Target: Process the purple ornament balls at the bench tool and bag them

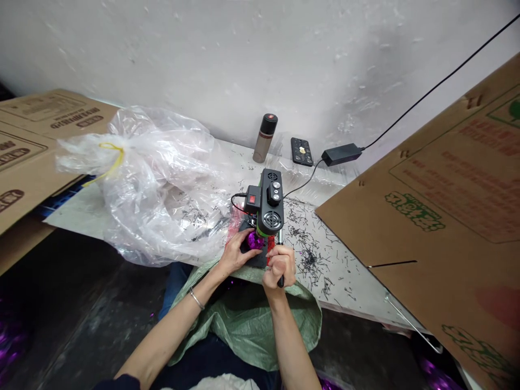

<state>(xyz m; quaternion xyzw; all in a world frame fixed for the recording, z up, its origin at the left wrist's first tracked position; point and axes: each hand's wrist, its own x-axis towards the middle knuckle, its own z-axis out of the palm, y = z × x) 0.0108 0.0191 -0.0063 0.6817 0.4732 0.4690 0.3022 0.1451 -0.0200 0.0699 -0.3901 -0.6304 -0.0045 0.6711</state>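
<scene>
A small black bench press machine [271, 200] with a red switch and round vents stands near the table's front edge. Under its head sits a shiny purple tinsel ball [255, 240]. My left hand [238, 252] grips that ball from the left, thumb and fingers around it. My right hand [280, 265] is wrapped around the black lever handle [280, 280] on the machine's right side. Below both hands an open green woven sack [252, 330] hangs over my lap. The underside of the ball is hidden.
A clear plastic bag [154, 189] with a yellow tie lies left. Behind stand a bottle [265, 138], a phone [301, 151] and a power adapter [342, 154]. Dark clippings [311, 260] litter the table's right. Cardboard boxes [447, 206] flank both sides.
</scene>
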